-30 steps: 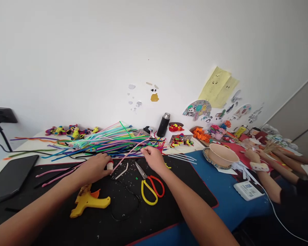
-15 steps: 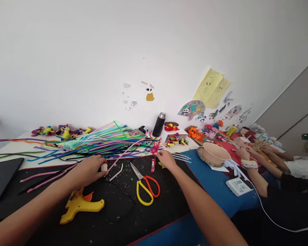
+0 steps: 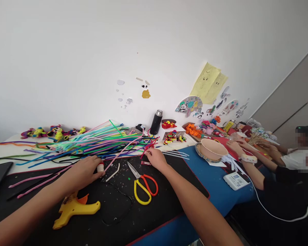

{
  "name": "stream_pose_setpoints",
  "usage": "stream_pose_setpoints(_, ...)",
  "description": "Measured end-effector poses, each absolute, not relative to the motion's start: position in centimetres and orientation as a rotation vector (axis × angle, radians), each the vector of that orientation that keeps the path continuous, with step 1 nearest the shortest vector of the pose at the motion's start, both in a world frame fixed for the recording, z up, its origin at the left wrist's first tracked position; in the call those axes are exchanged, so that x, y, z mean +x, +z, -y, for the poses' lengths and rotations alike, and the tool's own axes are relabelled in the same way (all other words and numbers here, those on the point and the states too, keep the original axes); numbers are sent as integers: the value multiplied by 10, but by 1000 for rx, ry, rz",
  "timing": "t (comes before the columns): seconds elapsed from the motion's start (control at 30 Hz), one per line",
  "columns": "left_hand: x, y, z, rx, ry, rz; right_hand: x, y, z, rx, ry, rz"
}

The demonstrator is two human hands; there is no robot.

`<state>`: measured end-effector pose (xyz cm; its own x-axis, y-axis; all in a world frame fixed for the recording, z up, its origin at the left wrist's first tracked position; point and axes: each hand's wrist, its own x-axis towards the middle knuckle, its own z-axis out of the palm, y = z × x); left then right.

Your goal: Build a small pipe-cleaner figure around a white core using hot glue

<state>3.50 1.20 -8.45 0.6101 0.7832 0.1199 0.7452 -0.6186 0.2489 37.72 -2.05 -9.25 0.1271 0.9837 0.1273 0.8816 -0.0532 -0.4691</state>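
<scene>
My left hand is closed around a small red-and-white piece above the black mat. The lower end of a long pink pipe cleaner reaches its fingertips; whether they grip it I cannot tell. My right hand pinches a bundle of thin red pipe cleaners at the mat's back edge. Just below its fingers is a small pink-red clip, lying sideways. Scissors with one yellow and one red handle lie open between the hands. A yellow glue gun rests beneath my left wrist.
Many coloured pipe cleaners are heaped along the back. A black thermos stands behind them. Right of my arm are a pink bowl and a white box-like device with a cable. A co-worker's hands work farther right.
My right hand has shifted left with the red pipe cleaners. The clip below it has swung from upright to sideways. My left hand keeps its hold; the view has moved slightly.
</scene>
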Motion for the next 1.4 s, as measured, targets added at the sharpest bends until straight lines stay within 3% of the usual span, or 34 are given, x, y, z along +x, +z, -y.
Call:
stream_pose_setpoints(0.4,34,-88,-13,2685,384,-1247,438,-100,16,-2220,257,1603)
stream_pose_setpoints(0.87,39,-78,-8,2677,238,-1288,417,-96,-12,-2338,212,1696)
stream_pose_setpoints(1.4,42,-75,-7,2648,199,-1310,452,-108,-8,-2144,350,1490)
